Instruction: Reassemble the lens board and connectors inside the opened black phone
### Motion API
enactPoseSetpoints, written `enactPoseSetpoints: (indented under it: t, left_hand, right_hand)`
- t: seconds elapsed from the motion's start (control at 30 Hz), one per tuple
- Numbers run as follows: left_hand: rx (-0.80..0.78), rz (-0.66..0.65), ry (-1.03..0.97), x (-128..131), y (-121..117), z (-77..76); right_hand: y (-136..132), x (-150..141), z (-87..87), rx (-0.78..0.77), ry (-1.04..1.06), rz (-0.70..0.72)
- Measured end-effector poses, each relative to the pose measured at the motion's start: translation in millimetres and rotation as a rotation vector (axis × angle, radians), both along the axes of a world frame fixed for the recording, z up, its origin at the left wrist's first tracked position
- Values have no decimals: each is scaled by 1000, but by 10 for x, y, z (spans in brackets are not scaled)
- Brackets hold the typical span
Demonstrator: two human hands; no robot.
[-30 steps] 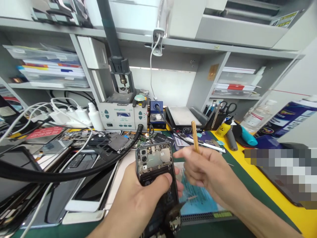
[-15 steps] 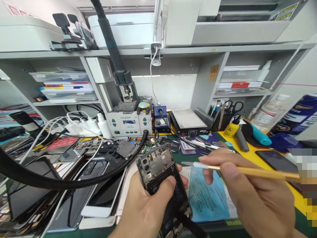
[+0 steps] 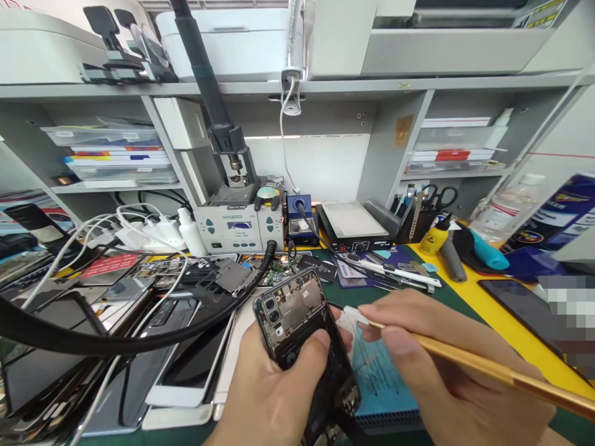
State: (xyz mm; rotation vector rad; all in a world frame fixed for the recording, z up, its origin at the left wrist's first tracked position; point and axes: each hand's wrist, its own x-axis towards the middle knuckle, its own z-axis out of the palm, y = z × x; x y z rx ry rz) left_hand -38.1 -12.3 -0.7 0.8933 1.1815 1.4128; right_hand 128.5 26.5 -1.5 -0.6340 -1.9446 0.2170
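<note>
Against bare circuitry (image 3: pixel 294 305), slim golden tool (image 3: pixel 488 367).

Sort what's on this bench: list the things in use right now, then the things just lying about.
In use:
left hand gripping the opened phone
right hand holding the gold-handled tool, tip at the phone's edge

Lying about:
rework station
scissors
water bottle
white phone

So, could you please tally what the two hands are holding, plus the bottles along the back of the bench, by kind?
Opened phones, in the left hand: 1, the opened phone
Gold-handled tools, in the right hand: 1, the gold-handled tool
White bottles: 1, the white bottle
Yellow bottles: 1, the yellow bottle
Clear bottles: 1, the clear bottle
Total: 5
</note>
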Motion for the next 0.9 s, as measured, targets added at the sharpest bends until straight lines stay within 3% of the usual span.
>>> enactPoseSetpoints:
  t: [0.27,0.47,0.67,0.9]
  left_hand:
    - [66,-74,37,-42,26,-57]
    - [44,-89,9,-57,-1,-122]
    - [23,-61,36,-78,3,-198]
    - [95,-28,100,-100,-9,-171]
  right_hand:
    - [-21,-103,104,152,14,-80]
    - [-8,-14,81,198,-119,-92]
    - [13,41,29,261,-228,-64]
    - [-43,-67,55,339,-158,-128]
